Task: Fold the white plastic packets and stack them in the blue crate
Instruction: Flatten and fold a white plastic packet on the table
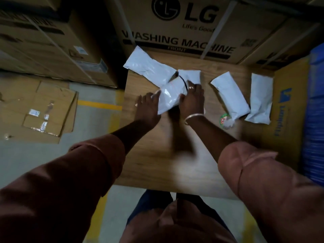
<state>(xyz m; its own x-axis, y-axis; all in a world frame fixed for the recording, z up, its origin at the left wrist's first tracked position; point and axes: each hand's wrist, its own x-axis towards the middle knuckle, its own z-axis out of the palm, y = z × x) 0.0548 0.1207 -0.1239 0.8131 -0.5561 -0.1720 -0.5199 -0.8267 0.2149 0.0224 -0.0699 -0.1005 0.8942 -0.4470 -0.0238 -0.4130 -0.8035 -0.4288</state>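
On the floor to my far left lies a flattened cardboard sheet (40, 109) with small stickers I cannot read. Straight ahead stands a big carton (177, 27) printed "LG", "Life's Good", "WASHING MACHINE" and "FRONT". At the right edge of the surface, a brown box (287, 106) carries blue lettering too blurred to read, and past it shows the blue crate (315, 120), only partly in view.

The wooden surface (157, 163) has its left edge right beside my left hand; the near half of it is bare, open room between my forearms.

My left hand (147, 109) lies flat and open, fingers pressing the left end of a white packet (171, 97). My right hand (192, 100), with a ring and a bangle, closes over the right end of the same packet, so the packet sits between both hands. A thin black cord (183, 83) curls just beyond it. A larger packet (149, 67) lies far left, overhanging the surface's corner. Two more packets (229, 95) (261, 99) lie to the right, well apart from my hands, with a round green and red sticker (224, 120) at the near end of the first.
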